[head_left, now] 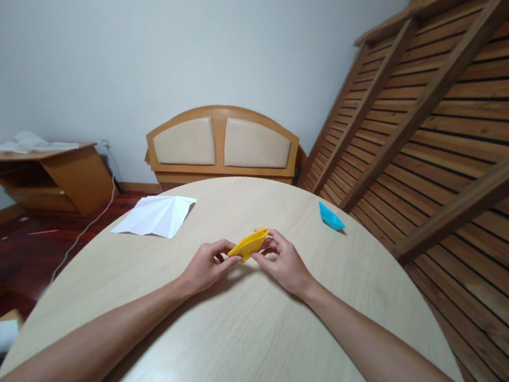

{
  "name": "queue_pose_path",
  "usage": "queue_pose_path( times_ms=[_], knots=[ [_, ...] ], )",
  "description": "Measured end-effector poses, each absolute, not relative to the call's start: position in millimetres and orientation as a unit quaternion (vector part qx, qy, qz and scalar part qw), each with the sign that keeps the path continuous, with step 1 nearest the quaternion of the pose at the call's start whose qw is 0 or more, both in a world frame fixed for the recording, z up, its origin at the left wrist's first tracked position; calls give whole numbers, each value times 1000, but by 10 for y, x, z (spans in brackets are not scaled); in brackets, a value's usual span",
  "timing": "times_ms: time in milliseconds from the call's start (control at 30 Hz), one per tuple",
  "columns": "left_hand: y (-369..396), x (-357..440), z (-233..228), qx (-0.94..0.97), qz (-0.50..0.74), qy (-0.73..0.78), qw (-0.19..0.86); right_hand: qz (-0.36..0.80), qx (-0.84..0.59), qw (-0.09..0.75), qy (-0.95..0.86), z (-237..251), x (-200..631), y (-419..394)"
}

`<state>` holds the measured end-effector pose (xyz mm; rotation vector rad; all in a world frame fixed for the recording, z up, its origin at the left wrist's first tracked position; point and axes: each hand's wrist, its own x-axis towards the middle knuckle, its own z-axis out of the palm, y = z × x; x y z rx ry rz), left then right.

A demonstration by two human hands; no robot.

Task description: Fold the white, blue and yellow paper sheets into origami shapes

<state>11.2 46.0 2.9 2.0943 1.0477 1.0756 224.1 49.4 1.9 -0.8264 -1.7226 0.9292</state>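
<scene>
Round pale-wood table (238, 336), with a grey wall and a slatted wooden frame (450, 127) behind it. All positions below are given relative to the yellow paper (249, 245).

Fingers: the left fingertips (228, 260) pinch the paper's near-left end; thumb and forefinger are closed on it, the remaining fingers curled beneath. The right fingertips (271, 245) close on the far-right end, thumb on the near side, forefinger over the top edge. Both grips hold the paper; neither is released.

Paper: a flattened, pointed, multi-layer form, tilted, its left tip low and its right end raised. It sits just above the table top, near the middle; whether the low tip touches the wood cannot be told.

Progress (judgement): several folds are already in, since the form is narrow and layered rather than a flat sheet. It has not yet opened into a finished shape. The blue paper boat (331, 217), far right of the yellow paper, looks complete. The white sheet (157, 215), far left of it, carries creases but lies spread open.

Hands and arms: the left hand (203, 268) is near-left of the paper, palm turned inward. The right hand (285, 263) is right of it, back upward, wrist bent slightly. Both forearms are bare, converging from the near corners and resting low over the table.
</scene>
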Motion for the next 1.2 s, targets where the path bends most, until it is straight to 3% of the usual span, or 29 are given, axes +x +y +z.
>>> queue_pose_path(
  times_ms=[200, 467, 900, 1200],
  knots=[
    [443, 114, 33, 786, 368, 403, 291, 351, -357, 458, -735, 17, 2266, 497],
    [419, 150, 54, 804, 297, 424, 293, 392, -356, 454, -716, 45, 2257, 465],
    [430, 147, 23, 779, 357, 429, 286, 460, -361, 448, -676, 14, 2238, 457],
    [427, 136, 22, 768, 357, 398, 352, 464, -356, 460, -668, -16, 2242, 475]
  ],
)
